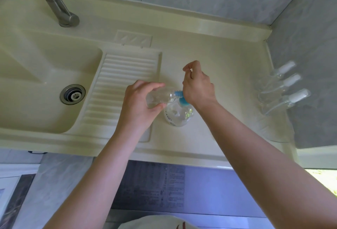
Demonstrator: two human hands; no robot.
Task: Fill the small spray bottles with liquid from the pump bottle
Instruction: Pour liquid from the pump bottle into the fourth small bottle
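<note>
Filling step: left hand (141, 99) gripping tilted small spray bottle (160, 97) at blue nozzle (178, 93) of pump bottle (178, 114); right hand (197, 87) over pump, fingers curled, grip unclear. Next, probably: pressing pump, mouth kept aligned.

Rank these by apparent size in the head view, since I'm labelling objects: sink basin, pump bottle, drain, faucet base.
1. sink basin
2. pump bottle
3. drain and faucet base look about alike, so I won't rank them.

A: How many small clear plastic spray bottles?
B: Four: three (284, 90) by the wall, one (158, 97) held.
A: Round clear pump bottles with blue tops?
B: One (179, 114).
</note>
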